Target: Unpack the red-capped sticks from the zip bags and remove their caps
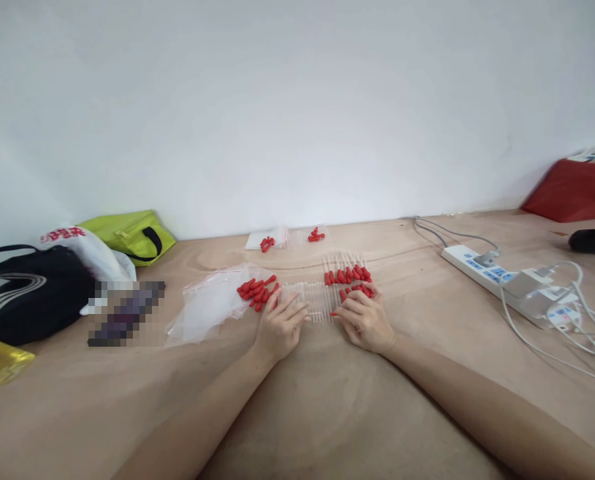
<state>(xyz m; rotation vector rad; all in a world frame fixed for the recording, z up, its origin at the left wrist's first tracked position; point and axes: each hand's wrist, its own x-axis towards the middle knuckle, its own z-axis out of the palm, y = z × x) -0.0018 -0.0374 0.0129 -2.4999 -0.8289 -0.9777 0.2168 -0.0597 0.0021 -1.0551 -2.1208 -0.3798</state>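
Observation:
My left hand (pixel 281 323) rests on the table with its fingers laid over a row of clear plastic tubes (pixel 313 299), just right of a pile of loose red caps (pixel 257 291). My right hand (pixel 363 319) has its fingers curled together at the tubes' right end, pinching something small and red that I cannot name. Behind it lies a group of clear tubes with red caps fitted (pixel 348 272).
Clear zip bags (pixel 208 305) lie left of the caps, two small bags with red caps (pixel 290 237) sit by the wall. Bags (pixel 27 290) and a green pouch (pixel 130 233) crowd the left. A power strip (pixel 497 277) with cables and a red box (pixel 575 190) occupy the right.

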